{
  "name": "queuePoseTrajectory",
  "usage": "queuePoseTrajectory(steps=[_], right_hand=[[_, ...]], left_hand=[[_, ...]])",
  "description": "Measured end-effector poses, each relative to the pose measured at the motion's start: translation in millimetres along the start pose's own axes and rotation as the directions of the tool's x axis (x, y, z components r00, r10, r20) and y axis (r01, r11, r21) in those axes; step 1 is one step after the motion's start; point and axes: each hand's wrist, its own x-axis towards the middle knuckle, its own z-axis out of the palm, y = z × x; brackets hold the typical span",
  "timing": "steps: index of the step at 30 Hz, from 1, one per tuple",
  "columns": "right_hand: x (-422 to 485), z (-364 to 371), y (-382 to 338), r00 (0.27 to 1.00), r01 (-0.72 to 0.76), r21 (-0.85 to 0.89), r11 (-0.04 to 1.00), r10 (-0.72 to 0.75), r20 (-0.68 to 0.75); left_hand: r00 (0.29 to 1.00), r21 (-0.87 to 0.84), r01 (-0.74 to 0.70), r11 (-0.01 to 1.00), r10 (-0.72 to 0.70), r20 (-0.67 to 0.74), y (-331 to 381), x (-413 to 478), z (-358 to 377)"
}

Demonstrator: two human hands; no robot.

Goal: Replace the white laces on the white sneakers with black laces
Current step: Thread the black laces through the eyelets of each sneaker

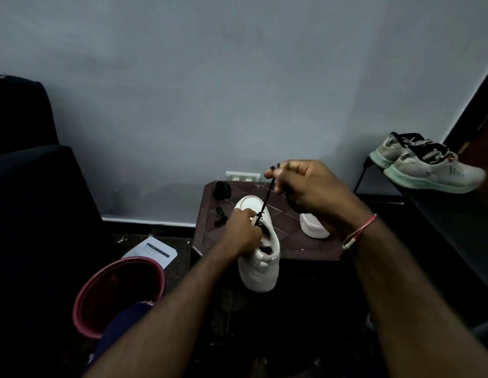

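White sneaker (260,252) at frame centre, toe to 12 o'clock, heel toward the wearer and past the near edge of the table (300,246). Cannot tell whether the sole rests on the top or is lifted.

Left hand (243,234) enters from 7 o'clock and grips the shoe at the throat, fingers curled over the eyelet row. It reads as a brace, so the upper does not ride up under the pull.

Right hand (305,186), at 1 o'clock of the shoe, pinches the tip of the black lace (266,199) and holds it high. The lace runs taut down to an eyelet just beside the left fingertips. Judged: slack is being drawn through, lacing at an early stage. A dark loop under the right palm may be the same lace; unsure. No white lace visible on this shoe.

Second white sneaker (313,227) stands on the table at 3 o'clock of the first, partly hidden by the right wrist, likely parked within reach.

Room:
- Pale grey wall (237,77) across the upper half.
- Dark upholstered seat (32,186) at 9 o'clock.
- Dark rack (374,184) at 3 o'clock, carrying worn trainers (428,167).
- Table small, brown, diamond-patterned.
- Pink bucket (82,304) on the floor at 7 o'clock, with a printed sheet (152,251) just beyond it.
- Black bundle (222,190) at the table's 11 o'clock corner, a smaller black strip (220,215) nearer. Probably spare laces.
- Wall socket (243,176) at 12 o'clock, behind the table.
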Motion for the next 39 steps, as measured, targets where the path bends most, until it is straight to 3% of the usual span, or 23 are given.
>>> queuePoseTrajectory(steps=[2, 4, 7, 9, 11, 14, 16, 17, 19, 22, 24, 26, 27, 29, 31, 33, 35, 37, 38, 39], right_hand=[[4, -6, -2, 0.996, -0.012, -0.222, 0.975, 0.031, 0.083], [8, -9, -4, 0.988, 0.048, -0.491, 0.870, 0.031, 0.151], [17, -4, -7, 0.973, 0.103, -0.607, 0.788, 0.046, 0.226], [23, 2, -9, 0.982, 0.097, -0.571, 0.815, 0.016, 0.189], [24, 1, -10, 0.995, 0.053, -0.470, 0.881, -0.007, 0.100], [25, -3, -10, 0.995, 0.035, -0.166, 0.985, -0.051, -0.091], [27, -5, -6, 0.963, 0.096, -0.093, 0.991, -0.117, -0.242], [28, -5, -3, 0.947, 0.121, -0.109, 0.987, -0.148, -0.284], [28, 1, 2, 0.943, 0.142, -0.141, 0.980, -0.177, -0.283], [28, 19, 6, 0.967, 0.130, -0.166, 0.978, -0.162, -0.196], [28, 30, 3, 0.973, 0.113, -0.115, 0.987, -0.133, -0.188], [29, 36, -4, 0.973, 0.093, 0.024, 0.995, -0.086, -0.215], [29, 39, -8, 0.976, 0.084, 0.123, 0.989, -0.056, -0.212], [27, 43, -11, 0.979, 0.076, 0.245, 0.967, -0.026, -0.204], [26, 43, -8, 0.975, 0.084, 0.207, 0.975, -0.037, -0.218], [26, 41, 1, 0.974, 0.106, 0.171, 0.980, -0.067, -0.218], [28, 37, 16, 0.969, 0.121, 0.099, 0.988, -0.096, -0.228], [29, 28, 35, 0.971, 0.053, -0.121, 0.991, -0.079, -0.226], [28, 23, 47, 0.980, -0.009, -0.267, 0.964, -0.044, -0.193], [26, 20, 59, 0.990, -0.069, -0.414, 0.908, 0.010, -0.142]], left_hand=[[0.996, -0.085, -0.060, 0.995, 0.066, 0.060, 1, -1, -14], [0.983, -0.322, -0.157, 0.933, 0.181, 0.044, 6, -7, -27], [0.939, -0.493, -0.296, 0.818, 0.343, 0.005, 20, -13, -40], [0.932, -0.591, -0.310, 0.745, 0.362, -0.032, 25, -14, -47], [0.960, -0.672, -0.245, 0.699, 0.273, -0.067, 25, -13, -50], [0.986, -0.745, -0.063, 0.665, -0.074, -0.150, 6, -2, -53], [0.922, -0.716, 0.006, 0.698, -0.280, -0.266, -11, 6, -55], [0.895, -0.645, -0.001, 0.764, -0.287, -0.342, -16, 6, -55], [0.881, -0.483, -0.115, 0.868, -0.136, -0.453, -13, -2, -55], [0.874, -0.503, -0.352, 0.789, 0.085, -0.479, 14, -15, -60], [0.888, -0.569, -0.389, 0.725, 0.131, -0.440, 26, -16, -61], [0.921, -0.598, -0.349, 0.722, 0.147, -0.359, 33, -15, -62], [0.944, -0.671, -0.320, 0.669, 0.160, -0.290, 34, -13, -63], [0.978, -0.875, -0.182, 0.448, 0.176, -0.114, 36, -13, -63], [0.986, -0.924, -0.045, 0.380, 0.164, 0.019, 36, -16, -66], [0.991, -0.899, 0.015, 0.438, 0.115, 0.073, 33, -16, -69], [0.997, -0.759, -0.068, 0.647, 0.024, -0.069, 24, -12, -74], [0.922, -0.298, -0.146, 0.943, 0.021, -0.386, 10, -1, -80], [0.872, -0.082, -0.103, 0.991, 0.050, -0.488, 5, 0, -83], [0.857, 0.026, -0.066, 0.997, 0.070, -0.511, 2, -1, -85]])
